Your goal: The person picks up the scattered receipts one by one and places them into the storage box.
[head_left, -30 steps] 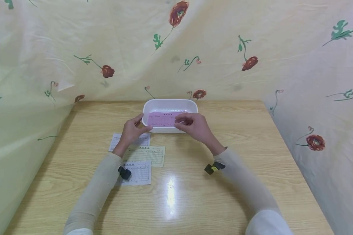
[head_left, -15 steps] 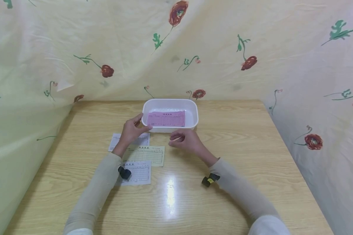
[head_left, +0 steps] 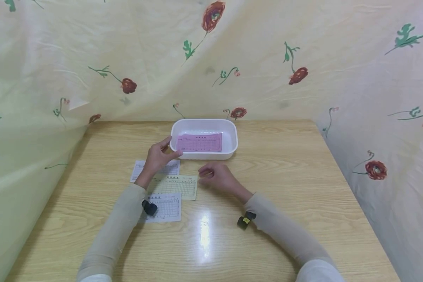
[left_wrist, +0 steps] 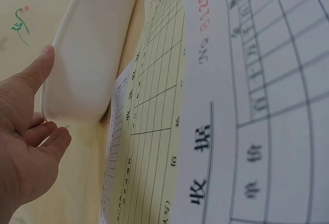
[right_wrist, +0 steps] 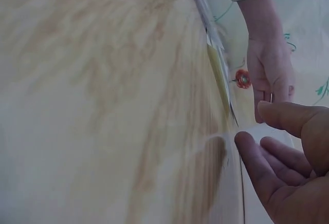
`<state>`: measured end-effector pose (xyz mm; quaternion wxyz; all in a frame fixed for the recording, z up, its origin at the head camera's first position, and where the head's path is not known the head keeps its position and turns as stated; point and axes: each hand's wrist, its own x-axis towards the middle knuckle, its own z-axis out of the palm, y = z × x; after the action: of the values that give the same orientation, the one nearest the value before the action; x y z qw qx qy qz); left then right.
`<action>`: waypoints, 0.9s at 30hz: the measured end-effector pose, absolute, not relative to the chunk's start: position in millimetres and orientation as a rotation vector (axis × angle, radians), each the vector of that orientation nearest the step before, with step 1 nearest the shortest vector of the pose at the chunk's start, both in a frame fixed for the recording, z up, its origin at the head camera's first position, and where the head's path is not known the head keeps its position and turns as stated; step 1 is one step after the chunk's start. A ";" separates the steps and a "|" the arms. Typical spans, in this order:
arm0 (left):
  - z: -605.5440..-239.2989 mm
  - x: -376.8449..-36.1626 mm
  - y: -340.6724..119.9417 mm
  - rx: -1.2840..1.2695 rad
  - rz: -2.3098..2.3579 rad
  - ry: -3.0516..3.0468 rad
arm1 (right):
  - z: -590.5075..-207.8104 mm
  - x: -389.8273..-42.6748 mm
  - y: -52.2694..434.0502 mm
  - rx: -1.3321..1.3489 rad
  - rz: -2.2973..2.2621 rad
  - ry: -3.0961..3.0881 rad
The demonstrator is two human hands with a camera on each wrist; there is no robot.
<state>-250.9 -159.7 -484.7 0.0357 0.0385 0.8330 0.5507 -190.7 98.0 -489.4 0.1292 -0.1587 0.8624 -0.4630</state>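
Observation:
A white plastic tray (head_left: pixel 230 145) stands at the back of the table, with pink receipts (head_left: pixel 199 143) lying inside it. My left hand (head_left: pixel 158 157) holds the tray's left end. In the left wrist view its thumb (left_wrist: pixel 43 62) lies along the rim, and its other fingers are round the corner. My right hand (head_left: pixel 219 176) is low over the table, its fingertips beside the right edge of a pale yellow receipt (head_left: pixel 178 188). The right wrist view shows a gap between its thumb (right_wrist: pixel 288 117) and index finger, with nothing held.
A white receipt (head_left: pixel 167 211) overlaps the yellow one in front, and another white receipt (head_left: pixel 172 169) lies behind it, partly under my left hand. The wooden table (head_left: pixel 285 164) meets a flowered cloth (head_left: pixel 155 58) at the back and sides.
My right hand has left the pink receipts in the tray and come down and leftward to the yellow receipt's edge. The left hand stays on the tray.

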 end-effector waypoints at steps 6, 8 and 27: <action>-484.8 -250.3 -159.6 0.109 1.686 2.557 | -489.8 -191.0 91.5 -0.415 -1.299 2.511; -485.0 -250.5 -159.8 0.119 1.686 2.562 | -489.8 -191.8 89.7 -0.409 -1.297 2.505; -485.2 -251.5 -160.8 0.148 1.706 2.558 | -486.4 -190.9 73.9 -0.307 -1.343 2.396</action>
<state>-251.5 -160.8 -485.2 0.0317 0.0479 0.8306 0.5539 -190.9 73.9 -486.4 0.1877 -0.1092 0.8514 -0.4774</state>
